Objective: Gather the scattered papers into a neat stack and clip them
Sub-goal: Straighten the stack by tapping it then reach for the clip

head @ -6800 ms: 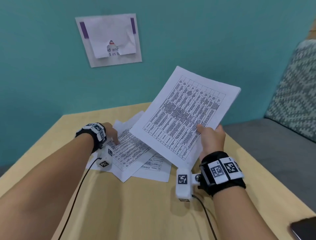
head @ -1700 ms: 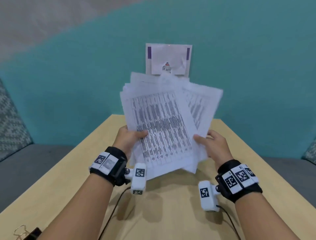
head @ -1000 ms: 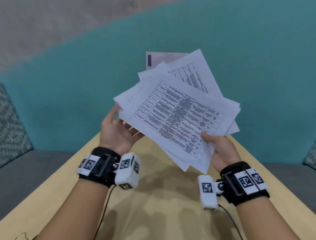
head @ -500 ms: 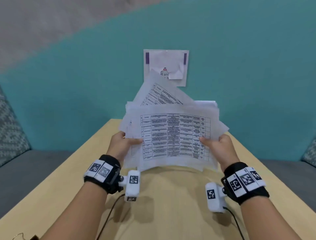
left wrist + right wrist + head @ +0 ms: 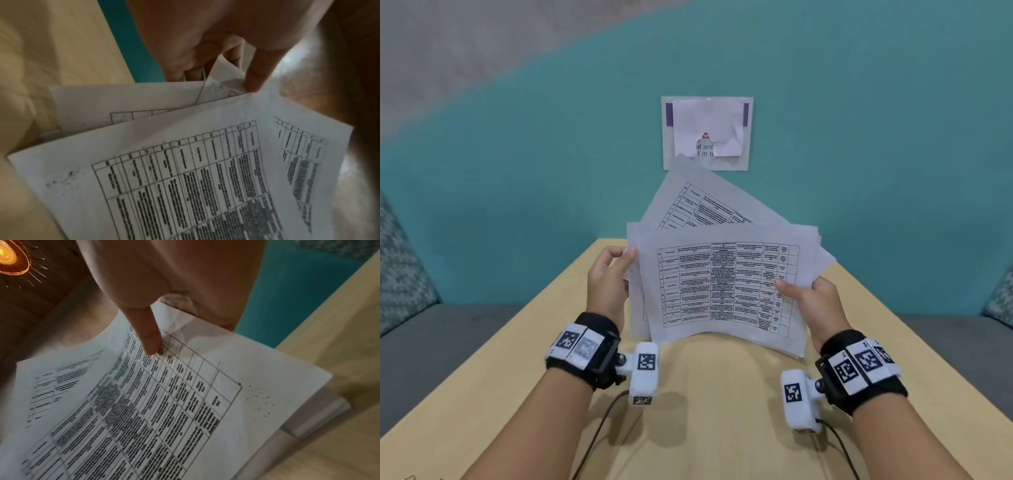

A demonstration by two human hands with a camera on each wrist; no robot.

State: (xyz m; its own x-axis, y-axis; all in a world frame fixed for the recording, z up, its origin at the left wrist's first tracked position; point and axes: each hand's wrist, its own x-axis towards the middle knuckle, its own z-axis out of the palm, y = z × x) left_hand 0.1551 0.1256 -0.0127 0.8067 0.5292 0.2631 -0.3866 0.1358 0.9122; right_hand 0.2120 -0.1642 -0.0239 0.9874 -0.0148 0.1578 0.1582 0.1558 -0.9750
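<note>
A loose bundle of white papers (image 5: pixel 722 284) printed with tables is held upright above the wooden table (image 5: pixel 705 411). My left hand (image 5: pixel 607 284) pinches the bundle's left edge, thumb in front. My right hand (image 5: pixel 810 298) grips the right edge, thumb on the front sheet. One sheet (image 5: pixel 702 205) sticks up askew behind the rest. In the left wrist view the papers (image 5: pixel 185 170) fan out under my fingers (image 5: pixel 257 71). In the right wrist view my thumb (image 5: pixel 148 337) presses the top sheet (image 5: pixel 164 402). No clip is clearly in view.
A white notice (image 5: pixel 707 133) hangs on the teal wall (image 5: pixel 517 171) behind the table. Grey bench seats with patterned cushions (image 5: pixel 404 260) flank the table on both sides. Cables run from the wrist cameras across the tabletop.
The bundle has been turned from a tilted fan to landscape and sits lower and squarer. My left hand has shifted up its left edge.
</note>
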